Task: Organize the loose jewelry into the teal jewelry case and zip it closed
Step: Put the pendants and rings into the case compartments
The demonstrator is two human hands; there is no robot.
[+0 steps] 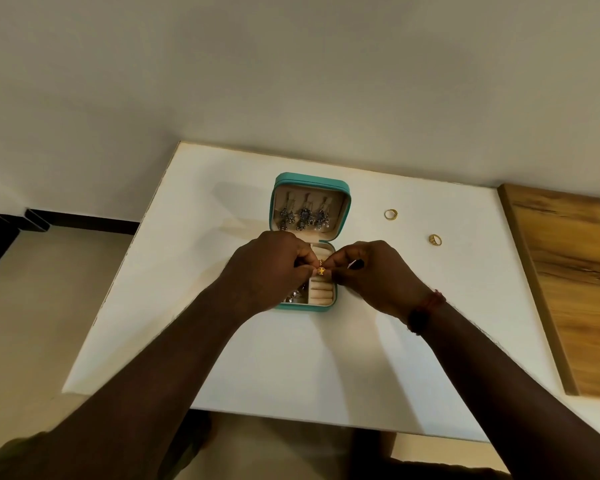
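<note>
The teal jewelry case [340, 184] lies open on the white table [326, 358]. Several silver dangling earrings [305, 214] hang in its raised lid. Cream ring rolls [321, 292] fill the right side of its base. My left hand [271, 265] and my right hand [374, 268] meet over the base, and both pinch a small gold ring [321, 270] just above the rolls. My left hand hides most of the base's left compartment. Two more gold rings lie loose on the table to the right, one plain [390, 214] and one patterned [435, 240].
A wooden board [568, 289] adjoins the table's right side. A pale wall rises behind the table. Dark furniture legs [7, 230] stand on the floor at the left.
</note>
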